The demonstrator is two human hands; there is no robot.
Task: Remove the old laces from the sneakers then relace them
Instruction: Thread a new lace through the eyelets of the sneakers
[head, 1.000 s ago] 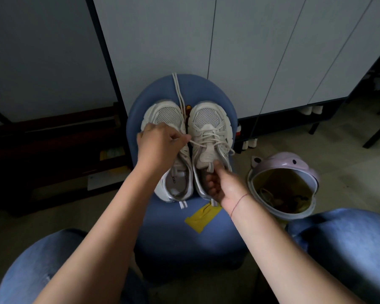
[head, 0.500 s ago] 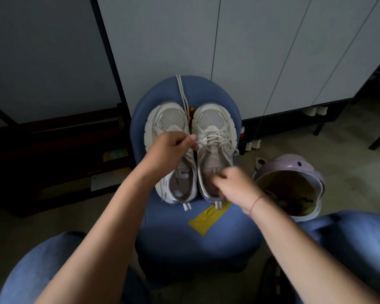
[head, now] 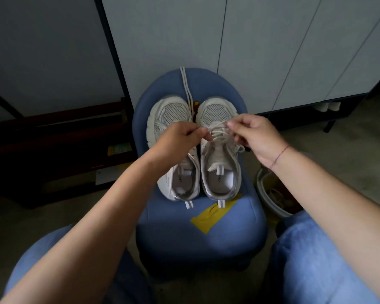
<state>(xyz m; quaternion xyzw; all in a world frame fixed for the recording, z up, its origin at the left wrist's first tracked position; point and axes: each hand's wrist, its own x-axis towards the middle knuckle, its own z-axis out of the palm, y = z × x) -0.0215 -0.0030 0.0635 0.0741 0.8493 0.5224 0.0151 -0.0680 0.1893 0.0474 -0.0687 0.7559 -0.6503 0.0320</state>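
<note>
Two white sneakers stand side by side on a blue stool [head: 239,227], toes pointing away from me. The left sneaker [head: 173,115] has no lace in its eyelets that I can see. The right sneaker [head: 219,163] carries a white lace [head: 219,134] across its upper. My left hand [head: 180,139] pinches one strand of that lace at the sneaker's left side. My right hand [head: 255,134] pinches the lace at the right side, over the toe end of the lacing. A loose white lace [head: 187,88] lies between the toes and runs to the stool's far edge.
A yellow scrap [head: 208,218] lies on the stool behind the heels. A pale bin [head: 270,200] stands on the floor to the right, partly behind my right forearm. White cabinet doors [head: 250,51] rise right behind the stool. My knees in jeans frame the bottom corners.
My right hand has risen from the right sneaker's heel opening to the front of its lacing and taken the lace. My left hand keeps its pinch and has shifted slightly right.
</note>
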